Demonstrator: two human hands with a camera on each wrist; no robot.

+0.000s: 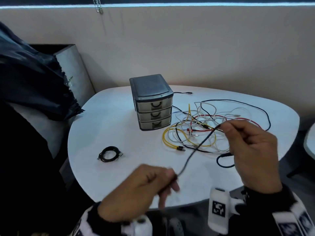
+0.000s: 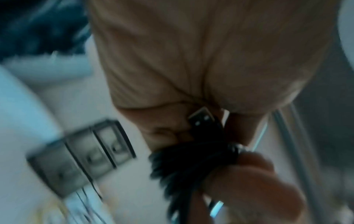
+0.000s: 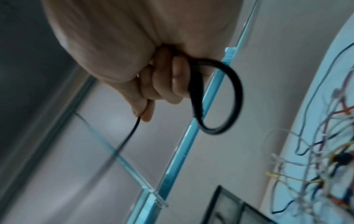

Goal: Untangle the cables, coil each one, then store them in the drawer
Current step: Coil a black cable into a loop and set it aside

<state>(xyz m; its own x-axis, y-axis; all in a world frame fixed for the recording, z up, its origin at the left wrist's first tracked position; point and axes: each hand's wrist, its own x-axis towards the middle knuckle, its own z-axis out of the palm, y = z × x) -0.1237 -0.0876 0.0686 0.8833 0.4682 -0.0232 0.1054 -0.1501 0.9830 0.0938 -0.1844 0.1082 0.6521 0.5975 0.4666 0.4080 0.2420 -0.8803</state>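
A black cable (image 1: 196, 149) runs taut between my two hands above the white table (image 1: 105, 116). My left hand (image 1: 172, 178), blurred near the front edge, grips one end. In the left wrist view that hand holds several black turns (image 2: 191, 166) with a USB plug (image 2: 203, 118) against the palm. My right hand (image 1: 225, 126) pinches the cable higher up, over the tangle of yellow, white, red and black cables (image 1: 201, 126). A loop (image 3: 231, 98) hangs from its curled fingers (image 3: 162, 84). One coiled black cable (image 1: 110, 154) lies at the left. The three-drawer unit (image 1: 151, 103) stands with all drawers closed.
A dark cloth (image 1: 34, 82) lies on a grey seat (image 1: 71, 65) left of the table. A wall runs close behind. Another black lead (image 1: 184, 93) trails behind the drawer unit. The table edge curves just under my hands.
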